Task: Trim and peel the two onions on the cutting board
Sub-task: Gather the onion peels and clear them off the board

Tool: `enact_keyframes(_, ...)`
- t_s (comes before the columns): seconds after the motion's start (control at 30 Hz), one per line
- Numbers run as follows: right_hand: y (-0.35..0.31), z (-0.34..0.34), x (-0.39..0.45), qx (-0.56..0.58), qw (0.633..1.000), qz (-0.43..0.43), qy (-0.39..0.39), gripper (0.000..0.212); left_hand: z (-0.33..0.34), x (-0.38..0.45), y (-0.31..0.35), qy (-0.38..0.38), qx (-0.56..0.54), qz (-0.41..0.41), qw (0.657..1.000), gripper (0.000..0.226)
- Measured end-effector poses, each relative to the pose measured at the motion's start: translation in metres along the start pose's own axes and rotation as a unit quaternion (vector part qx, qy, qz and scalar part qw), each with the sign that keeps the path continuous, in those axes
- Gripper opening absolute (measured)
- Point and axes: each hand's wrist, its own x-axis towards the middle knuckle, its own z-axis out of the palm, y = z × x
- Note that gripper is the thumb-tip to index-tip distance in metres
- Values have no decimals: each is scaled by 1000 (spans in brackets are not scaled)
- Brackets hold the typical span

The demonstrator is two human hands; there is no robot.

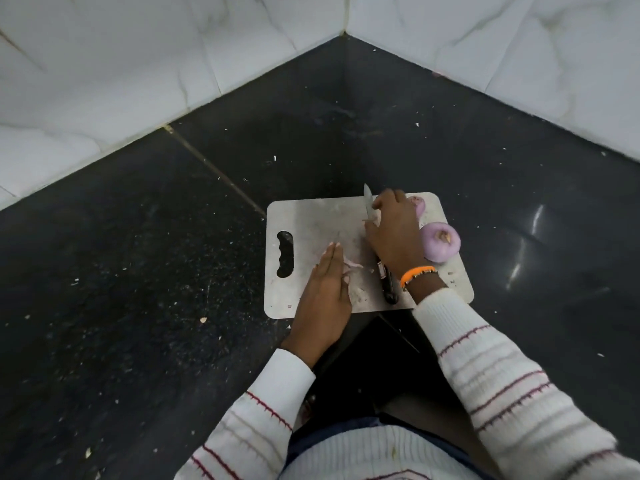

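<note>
Both hands lie flat on the cutting board (311, 216): left hand (323, 296) on peels (351, 265), right hand (393, 233) over the knife (375, 244), gripping nothing, 2 onions (441, 242) beside it.

Dim, cool indoor light over my work corner.

My polished black stone countertop (485, 161) catches streaky white glare at right; my white marble-patterned wall tiles (138, 64) look soft and bow outward at the wide-angle edges, and my white striped knit sleeves (502, 375) blur slightly near the frame's bottom.
</note>
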Motion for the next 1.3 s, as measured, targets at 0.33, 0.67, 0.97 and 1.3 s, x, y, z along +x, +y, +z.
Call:
enact_keyframes(0.33,4,3,17,43,994,101,4,8,-3,8,-4,5,-1,-8,1000,51)
enact_keyframes(0.67,-2,-9,-7,-44,997,-67,-18,24,-13,8,-19,51,5,-18,999,60)
enact_keyframes(0.97,-7,27,-53,-93,977,-161,-101,40,-17,6,-26,103,73,-66,990,38)
enact_keyframes(1.3,-17,-5,-63,-97,969,-156,-163,24,-19,7,-25,97,5,-51,994,45)
